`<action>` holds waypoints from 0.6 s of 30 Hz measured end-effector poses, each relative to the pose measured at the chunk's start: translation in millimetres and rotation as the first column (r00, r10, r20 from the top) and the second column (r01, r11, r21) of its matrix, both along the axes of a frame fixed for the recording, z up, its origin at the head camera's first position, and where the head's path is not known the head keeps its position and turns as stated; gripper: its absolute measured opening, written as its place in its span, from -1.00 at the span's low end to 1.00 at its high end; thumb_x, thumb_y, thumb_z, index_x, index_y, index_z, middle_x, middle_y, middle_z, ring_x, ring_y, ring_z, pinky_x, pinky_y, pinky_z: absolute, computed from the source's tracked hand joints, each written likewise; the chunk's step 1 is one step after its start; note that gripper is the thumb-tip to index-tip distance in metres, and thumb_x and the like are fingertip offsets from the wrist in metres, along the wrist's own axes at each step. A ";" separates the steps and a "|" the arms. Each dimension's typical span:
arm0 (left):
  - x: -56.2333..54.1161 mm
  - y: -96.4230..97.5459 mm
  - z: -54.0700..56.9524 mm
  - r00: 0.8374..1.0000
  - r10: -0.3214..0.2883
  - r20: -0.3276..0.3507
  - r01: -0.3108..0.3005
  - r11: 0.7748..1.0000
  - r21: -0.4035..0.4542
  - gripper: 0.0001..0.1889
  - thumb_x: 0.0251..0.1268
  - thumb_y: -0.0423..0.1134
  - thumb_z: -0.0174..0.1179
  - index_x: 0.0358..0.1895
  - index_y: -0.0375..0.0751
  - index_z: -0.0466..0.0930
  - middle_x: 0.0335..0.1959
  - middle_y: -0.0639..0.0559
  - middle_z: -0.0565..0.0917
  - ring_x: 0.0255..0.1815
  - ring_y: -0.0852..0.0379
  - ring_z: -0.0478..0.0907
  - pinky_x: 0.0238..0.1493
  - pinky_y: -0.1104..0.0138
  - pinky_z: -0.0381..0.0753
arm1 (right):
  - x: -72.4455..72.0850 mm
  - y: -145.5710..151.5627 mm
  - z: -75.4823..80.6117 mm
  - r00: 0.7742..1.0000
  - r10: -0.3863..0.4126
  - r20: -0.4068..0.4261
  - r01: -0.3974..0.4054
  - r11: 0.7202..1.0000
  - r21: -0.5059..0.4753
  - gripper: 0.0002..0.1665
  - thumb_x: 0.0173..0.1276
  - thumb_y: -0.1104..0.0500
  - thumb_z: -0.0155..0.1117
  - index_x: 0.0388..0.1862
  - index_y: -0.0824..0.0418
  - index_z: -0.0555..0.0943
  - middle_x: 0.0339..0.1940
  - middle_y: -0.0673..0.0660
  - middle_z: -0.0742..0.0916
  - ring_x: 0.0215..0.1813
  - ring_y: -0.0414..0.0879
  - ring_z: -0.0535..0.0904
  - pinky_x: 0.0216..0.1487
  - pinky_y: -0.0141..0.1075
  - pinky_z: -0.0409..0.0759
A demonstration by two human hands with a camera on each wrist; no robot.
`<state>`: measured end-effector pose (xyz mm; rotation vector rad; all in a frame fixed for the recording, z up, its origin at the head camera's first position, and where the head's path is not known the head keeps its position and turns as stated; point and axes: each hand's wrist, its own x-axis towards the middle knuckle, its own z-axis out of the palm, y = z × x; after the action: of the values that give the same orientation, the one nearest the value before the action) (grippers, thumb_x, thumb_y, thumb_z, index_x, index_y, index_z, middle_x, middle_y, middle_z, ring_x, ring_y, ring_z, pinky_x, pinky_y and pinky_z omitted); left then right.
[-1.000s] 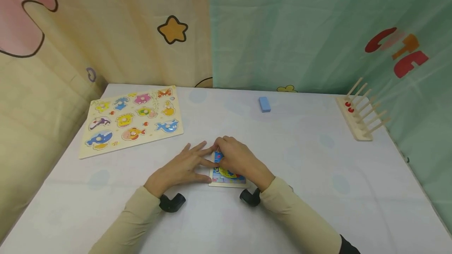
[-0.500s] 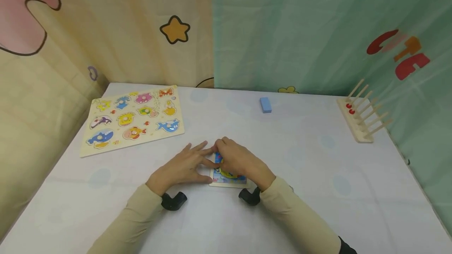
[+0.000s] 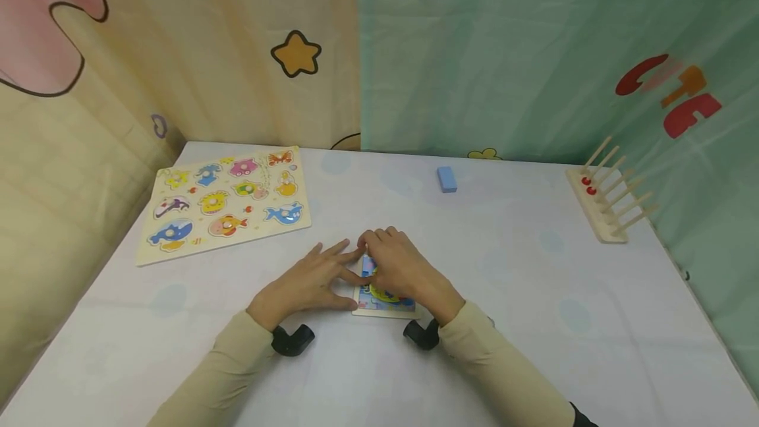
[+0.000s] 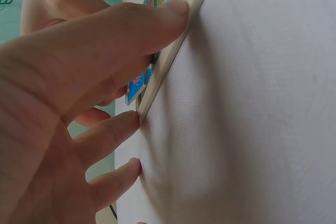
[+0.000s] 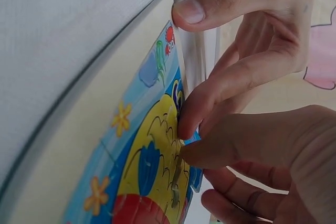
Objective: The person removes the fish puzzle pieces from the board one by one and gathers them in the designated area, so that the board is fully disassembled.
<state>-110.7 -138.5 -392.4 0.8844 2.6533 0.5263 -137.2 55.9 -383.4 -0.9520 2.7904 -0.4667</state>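
A small jigsaw puzzle in a pale wooden frame (image 3: pixel 385 313) lies flat on the table, showing a yellow fish on blue. My left hand (image 3: pixel 308 288) is spread at its left side. In the left wrist view the left thumb (image 4: pixel 163 19) rests on the frame's edge, and another fingertip touches the corner. Over the puzzle's upper part, my right hand (image 3: pixel 403 265) has curled fingers and pinches a blue puzzle piece (image 4: pixel 137 83), which stands tilted up from the frame. Most of that piece is hidden by fingers. In the right wrist view the yellow fish (image 5: pixel 155 140) shows beside the right thumb.
A large peg puzzle board (image 3: pixel 237 246) with animal shapes lies at the back left. Toward the back stands a blue block (image 3: pixel 447 179). A wooden rack (image 3: pixel 599 213) with upright pegs and red beads is at the right. Curtains border the white table (image 3: pixel 510 361).
Both hands stay nearly in place at the puzzle, the right one shifting very slightly. The whole head view has drifted a little.
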 end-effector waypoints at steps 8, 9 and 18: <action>-0.4 0.7 -0.1 1.000 -0.012 -0.002 0.012 1.000 0.002 -0.53 0.07 0.09 0.44 0.08 0.08 0.72 0.47 -0.03 0.32 0.56 -0.20 -0.01 0.38 -0.36 -0.06 | -3.7 2.9 -0.8 0.989 -0.021 0.143 0.037 0.993 -0.109 -0.39 0.22 0.30 0.37 0.26 0.22 0.44 -0.11 0.08 0.63 -0.08 -0.08 0.55 0.18 -0.05 0.51; -0.5 1.1 0.2 1.000 -0.014 -0.003 0.014 1.000 -0.001 -0.53 0.08 0.09 0.43 0.08 0.09 0.72 0.47 -0.03 0.31 0.56 -0.20 -0.01 0.38 -0.36 -0.06 | -3.8 3.7 -0.4 0.988 -0.023 0.152 0.043 0.991 -0.129 -0.39 0.22 0.35 0.33 0.27 0.23 0.44 -0.10 0.09 0.63 -0.08 -0.06 0.56 0.16 -0.07 0.53; -0.6 -0.4 3.5 0.999 -0.044 -0.023 0.043 0.998 -0.050 -0.54 0.13 0.11 0.39 0.12 0.15 0.69 0.45 -0.07 0.36 0.55 -0.24 0.01 0.35 -0.37 0.02 | -6.0 7.5 -1.2 0.981 -0.045 0.187 0.084 0.975 -0.204 -0.64 0.27 0.43 0.29 0.05 0.27 0.66 0.00 0.11 0.67 0.07 -0.01 0.60 0.16 -0.15 0.57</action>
<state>-111.3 -138.9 -388.9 0.9374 2.6497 0.4405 -143.2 63.3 -384.6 -0.8118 2.6508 -0.8307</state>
